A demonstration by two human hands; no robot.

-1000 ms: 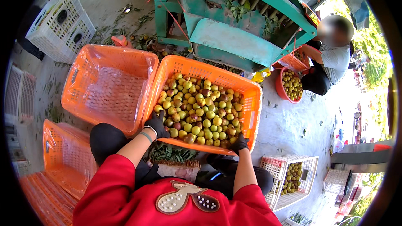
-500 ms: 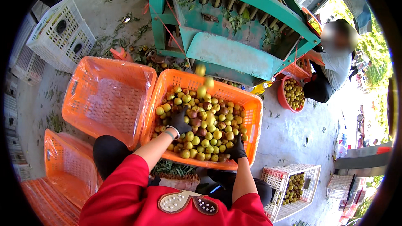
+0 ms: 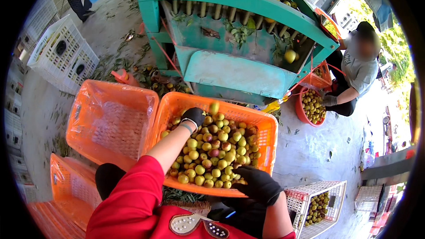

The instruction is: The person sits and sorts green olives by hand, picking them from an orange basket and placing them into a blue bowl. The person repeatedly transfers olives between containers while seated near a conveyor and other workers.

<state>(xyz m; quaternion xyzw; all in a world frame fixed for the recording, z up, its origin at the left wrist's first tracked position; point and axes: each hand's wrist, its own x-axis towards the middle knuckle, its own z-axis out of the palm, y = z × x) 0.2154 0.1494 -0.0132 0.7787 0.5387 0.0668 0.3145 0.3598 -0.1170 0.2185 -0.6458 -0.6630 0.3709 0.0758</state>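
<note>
My left hand [image 3: 193, 117], in a black glove, reaches into the back of an orange crate [image 3: 268, 139] of round green-yellow and brownish fruit [image 3: 208, 148]; its fingertips are hidden. A pale fruit [image 3: 214, 108] is just right of it. My right hand [image 3: 254, 183], also gloved, is at the crate's front right, fingers apart and bent over the fruit, with nothing visibly held. A plastic-lined orange crate [image 3: 110, 128] stands at the left of the fruit crate, touching it.
A green roller machine [image 3: 239, 75] stands ahead, fruit on its rollers. A co-worker [image 3: 358, 75] sits at right by a red bucket [image 3: 303, 115] of fruit. White crates [image 3: 62, 59] stand left, another [image 3: 336, 190] with fruit lower right; more orange crates [image 3: 66, 181] sit lower left.
My left hand has moved forward toward the crate's back. My right hand has shifted from the right rim onto the front fruit. The view has shifted, showing a person's legs at top left.
</note>
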